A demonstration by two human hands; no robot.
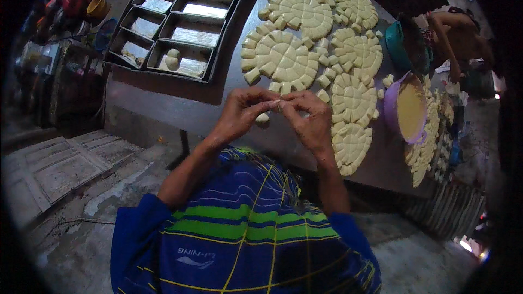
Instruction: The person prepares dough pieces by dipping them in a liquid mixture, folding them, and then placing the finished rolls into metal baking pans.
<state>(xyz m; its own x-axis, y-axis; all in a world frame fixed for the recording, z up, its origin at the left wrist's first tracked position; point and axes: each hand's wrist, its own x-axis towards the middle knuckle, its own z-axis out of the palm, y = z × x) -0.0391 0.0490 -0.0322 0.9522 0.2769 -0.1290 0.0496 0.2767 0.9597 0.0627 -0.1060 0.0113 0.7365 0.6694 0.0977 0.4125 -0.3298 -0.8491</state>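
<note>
My left hand and my right hand meet over the table's near edge, fingertips pinched together on a small pale piece of dough, mostly hidden by the fingers. Just below them, a loose dough piece lies on the table. Beyond my hands, a flat round of dough cut into pieces spreads out, with several more such rounds to its right. At the left stands a set of joined metal loaf tins; its nearest right tin holds small dough balls, one resting against another.
On the table's right are a purple basin with a yellowish content and a green basin. More cut dough lies past them. Another person bends over the far right side. A pale panelled board lies low at the left.
</note>
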